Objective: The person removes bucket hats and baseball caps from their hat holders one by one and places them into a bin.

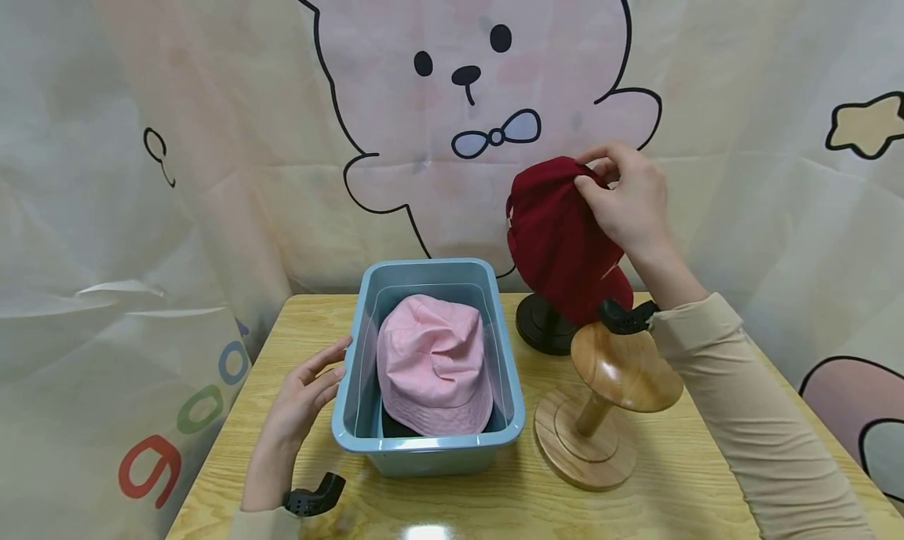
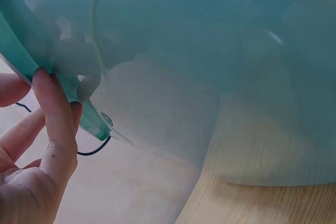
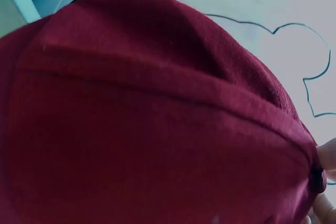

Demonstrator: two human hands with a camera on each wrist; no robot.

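Observation:
My right hand [image 1: 628,195] pinches the crown of a dark red cap [image 1: 558,234], which hangs tilted at the back right. Behind and below the cap shows the round base of a black stand [image 1: 540,328]; the cap hides the rest, so I cannot tell whether they touch. Dark red cloth [image 3: 157,140] fills most of the right wrist view, with fingertips [image 3: 326,156] at its right edge. With its fingers extended, my left hand [image 1: 300,406] touches the left rim of a blue plastic bin [image 1: 431,446]. Inside the bin lies a pink bucket hat [image 1: 434,359].
Right of the bin stands a wooden hat stand [image 1: 625,367] with a rounded top and round base, under my right forearm. Something dark lies beneath the pink hat. Behind the wooden table [image 1: 318,312] hangs a printed curtain [image 1: 466,195].

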